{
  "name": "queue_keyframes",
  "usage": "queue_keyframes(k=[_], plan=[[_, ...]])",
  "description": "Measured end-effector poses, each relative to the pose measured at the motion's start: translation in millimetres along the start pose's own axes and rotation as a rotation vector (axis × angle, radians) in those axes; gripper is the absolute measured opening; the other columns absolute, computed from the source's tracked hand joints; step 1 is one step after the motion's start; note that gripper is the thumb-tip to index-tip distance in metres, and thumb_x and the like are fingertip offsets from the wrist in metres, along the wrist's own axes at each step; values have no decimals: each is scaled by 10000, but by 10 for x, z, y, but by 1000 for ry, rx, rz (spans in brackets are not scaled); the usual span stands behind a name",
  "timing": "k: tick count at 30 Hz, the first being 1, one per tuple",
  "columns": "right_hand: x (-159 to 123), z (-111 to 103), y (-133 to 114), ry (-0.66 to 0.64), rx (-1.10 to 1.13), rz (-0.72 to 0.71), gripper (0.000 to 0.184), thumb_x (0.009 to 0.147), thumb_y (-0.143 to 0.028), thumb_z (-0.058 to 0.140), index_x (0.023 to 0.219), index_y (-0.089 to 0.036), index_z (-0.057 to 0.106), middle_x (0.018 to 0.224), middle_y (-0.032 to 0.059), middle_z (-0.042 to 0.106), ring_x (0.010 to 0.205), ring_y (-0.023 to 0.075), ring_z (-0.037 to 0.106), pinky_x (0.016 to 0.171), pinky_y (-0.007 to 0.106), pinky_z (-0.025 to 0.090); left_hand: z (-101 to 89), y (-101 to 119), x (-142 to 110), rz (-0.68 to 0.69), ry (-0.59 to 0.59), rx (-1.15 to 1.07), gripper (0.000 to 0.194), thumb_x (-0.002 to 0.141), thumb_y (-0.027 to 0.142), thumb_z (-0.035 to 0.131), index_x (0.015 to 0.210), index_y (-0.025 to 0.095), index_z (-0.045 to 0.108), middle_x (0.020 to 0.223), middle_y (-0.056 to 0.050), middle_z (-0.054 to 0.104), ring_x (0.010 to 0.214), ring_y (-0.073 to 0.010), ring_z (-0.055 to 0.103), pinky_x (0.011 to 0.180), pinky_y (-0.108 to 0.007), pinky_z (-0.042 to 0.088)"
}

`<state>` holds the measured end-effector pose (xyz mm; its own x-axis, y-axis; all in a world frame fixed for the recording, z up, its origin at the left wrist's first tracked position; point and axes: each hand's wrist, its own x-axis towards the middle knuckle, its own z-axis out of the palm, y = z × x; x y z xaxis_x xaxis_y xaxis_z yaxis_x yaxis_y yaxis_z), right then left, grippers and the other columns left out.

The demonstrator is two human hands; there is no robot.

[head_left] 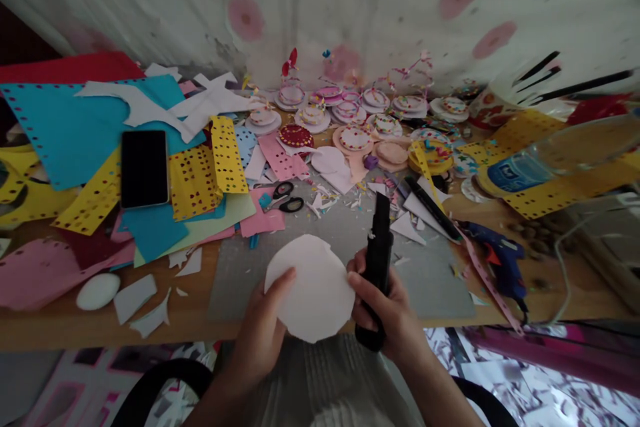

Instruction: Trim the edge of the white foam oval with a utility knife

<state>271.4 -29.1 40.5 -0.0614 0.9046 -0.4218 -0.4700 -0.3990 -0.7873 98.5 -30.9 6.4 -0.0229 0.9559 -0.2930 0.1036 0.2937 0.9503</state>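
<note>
My left hand [265, 320] pinches a roughly round white paper disc [315, 290] at its left side, thumb on top and the other fingers hidden beneath. The disc's edge is slightly uneven. In my right hand [383, 300] is a long black stapler [379, 253], held upright with the fingers wrapped around its body. My right thumb and fingertips meet the disc's right edge. Both hands are above the near edge of a grey cutting mat [240, 280]. Black-handled scissors [287, 197] lie beyond the disc among paper scraps.
Small decorated paper hats [350, 138] crowd the back. Coloured sheets and a phone [145, 169] cover the left. On the right are a plastic bottle [520, 170], a black marker [433, 208], a blue glue gun [500, 257] with its cord, and a cup of brushes [495, 103].
</note>
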Motion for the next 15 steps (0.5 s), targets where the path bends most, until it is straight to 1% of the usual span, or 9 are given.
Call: queue_keyframes(k=[2,4,5,6,8,10,13,15], plan=[[-2,-9,-15,-31,14,-9,386,766,-414,729,864,-239,399,674,-99,438,349,-13,259,320,133,170,85,80,5,-212,3,-156,489,902,555,418,1166,189,607,974,-110,749,876,-299,723,703,-418,607],[-6,-26,3,-50,19,-8,378,773,-404,727,869,-237,402,681,-99,424,353,-17,265,325,126,174,133,168,15,-391,24,-310,530,839,580,494,1165,173,592,979,-119,747,897,-308,718,717,-413,602],[-7,-36,21,-53,23,-2,369,780,-399,721,873,-237,403,687,-99,417,353,-17,271,325,125,173,144,204,21,-453,39,-375,551,798,585,541,1164,174,585,986,-120,745,914,-312,713,728,-412,599],[-8,-48,41,-50,27,5,364,784,-400,715,876,-237,403,693,-98,412,351,-17,278,324,125,171,149,233,27,-487,43,-421,572,758,583,587,1159,176,584,997,-121,743,927,-316,708,731,-410,597],[-2,-72,75,-35,31,11,377,776,-413,718,884,-240,402,709,-94,413,345,-15,291,318,131,168,148,272,41,-521,23,-493,583,697,575,656,1119,175,603,1007,-120,742,935,-321,702,721,-404,594],[13,-95,89,-10,32,4,408,749,-430,735,885,-240,401,722,-89,423,342,-12,293,312,138,165,138,295,60,-512,-22,-536,556,681,553,692,1074,165,634,984,-114,746,918,-318,703,706,-389,589],[49,-118,68,18,8,-13,418,736,-450,741,885,-235,415,712,-83,443,357,-2,307,319,140,175,106,310,94,-421,-97,-529,521,696,475,738,1084,137,654,938,-104,751,875,-292,708,696,-341,567],[79,-128,58,21,-60,-33,401,751,-462,728,887,-227,433,671,-83,456,379,14,332,338,140,202,67,291,123,-352,-125,-469,519,698,447,760,1090,122,657,918,-105,751,842,-272,705,683,-310,548]])
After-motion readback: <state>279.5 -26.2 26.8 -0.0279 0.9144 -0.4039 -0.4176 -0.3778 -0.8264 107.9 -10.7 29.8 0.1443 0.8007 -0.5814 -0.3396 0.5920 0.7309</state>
